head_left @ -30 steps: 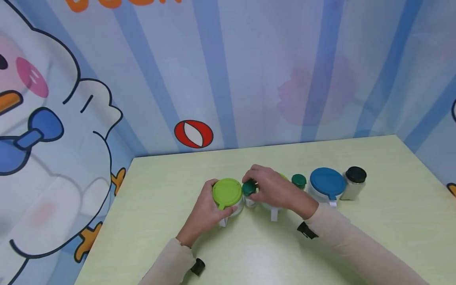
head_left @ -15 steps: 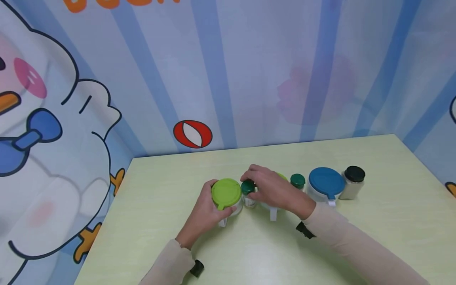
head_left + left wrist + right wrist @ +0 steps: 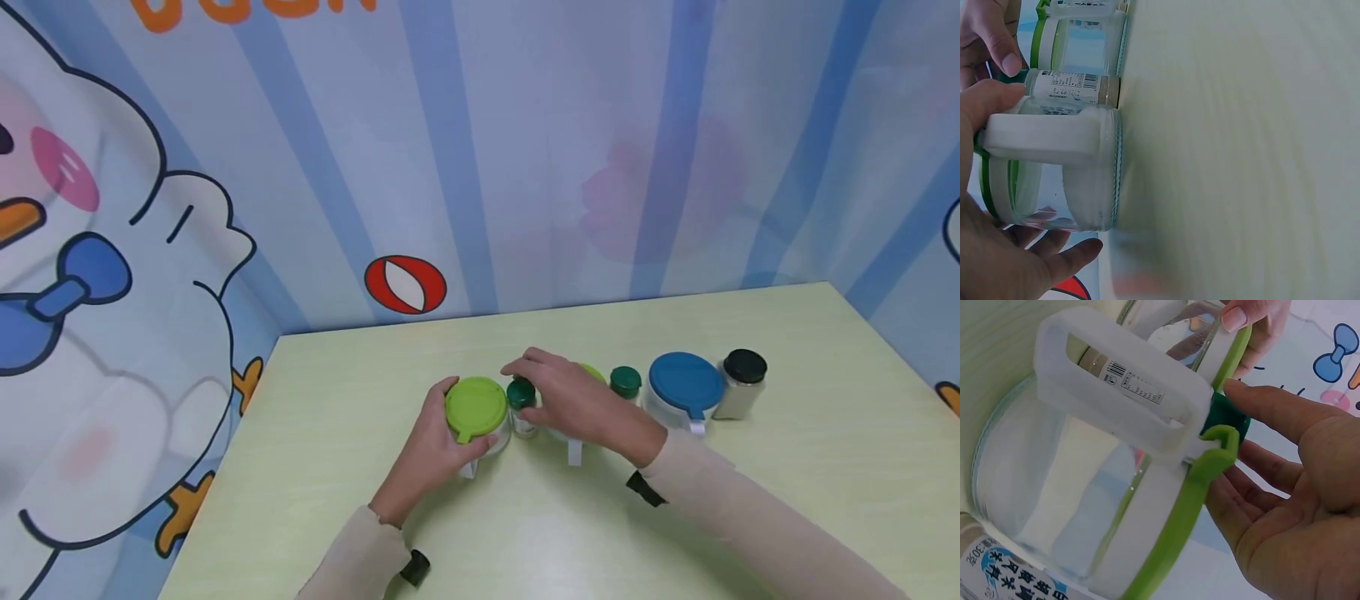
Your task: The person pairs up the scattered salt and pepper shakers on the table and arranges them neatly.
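Observation:
My left hand (image 3: 433, 446) holds a clear glass jar (image 3: 477, 408) with a lime-green lid and white handle, thumb on the near side and fingers round the far side. Close against it on the right stands a small spice bottle (image 3: 522, 398) with a dark green cap and a printed label. Around that cap is my right hand (image 3: 588, 408), its thumb at the cap and its index finger lifted off beside it. Under the right hand, a second green-lidded jar (image 3: 1091, 487) is partly hidden in the head view; its white handle points toward me.
Farther right along the row stand another green-capped bottle (image 3: 625, 383), a blue-lidded jar (image 3: 686, 385) and a black-capped bottle (image 3: 742, 387). All are on a pale table (image 3: 360, 375) in front of a blue striped cartoon backdrop (image 3: 540, 167).
The fingers of my right hand have loosened from the green cap, the index finger straightening away to the left. My left hand and the jars have stayed in place.

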